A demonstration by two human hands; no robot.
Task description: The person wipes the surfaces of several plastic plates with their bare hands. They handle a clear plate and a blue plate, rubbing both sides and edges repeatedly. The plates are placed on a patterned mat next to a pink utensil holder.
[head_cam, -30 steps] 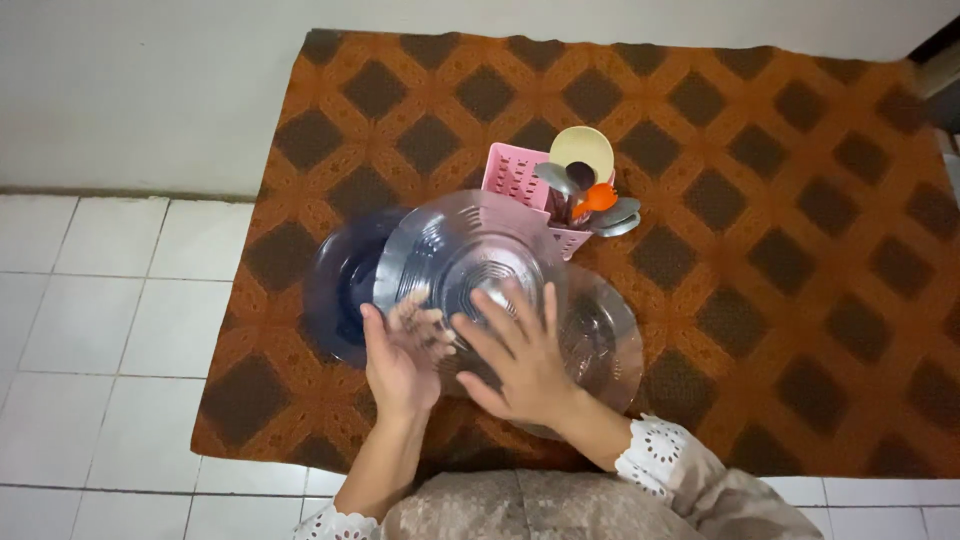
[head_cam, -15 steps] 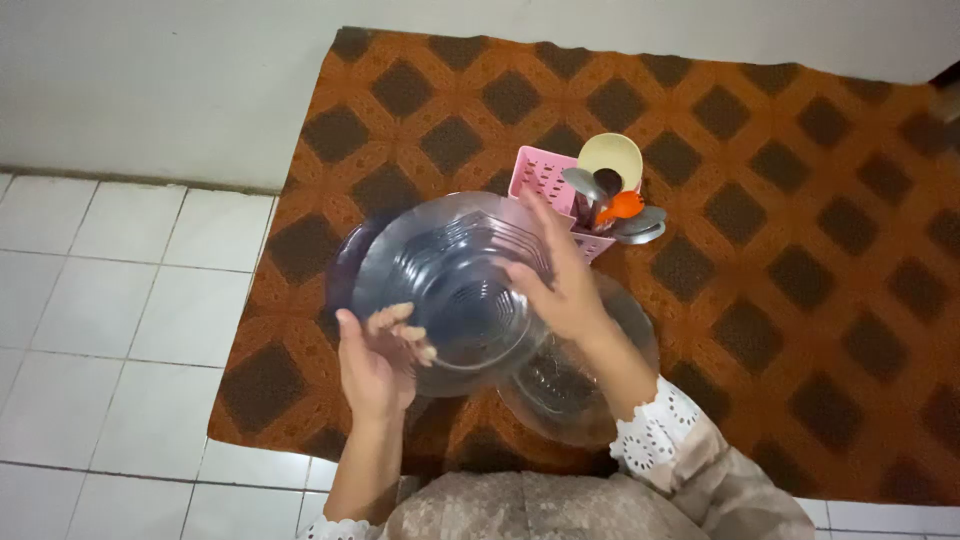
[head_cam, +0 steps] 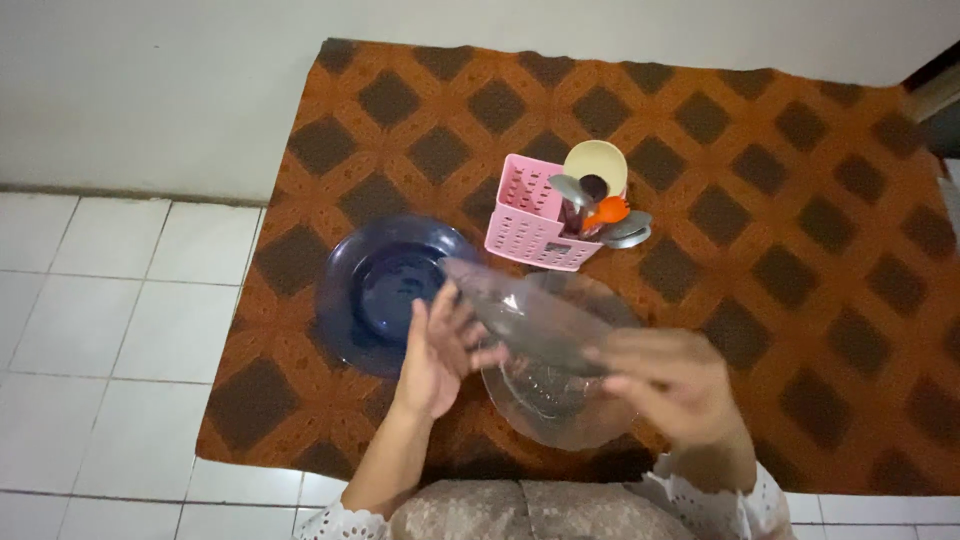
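head | both hands tilt clear plate | fingers gripping rim

No packages, labels, signs or screens in view, only dishes, a utensil caddy, patterned cloth.

home kitchen floor: white tiles, patterned mat, pink cutlery caddy

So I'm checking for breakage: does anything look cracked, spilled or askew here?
No cracks or spills show. Only the clear plate is tilted, held by the left hand and right hand above another clear plate. The blue plate lies flat.
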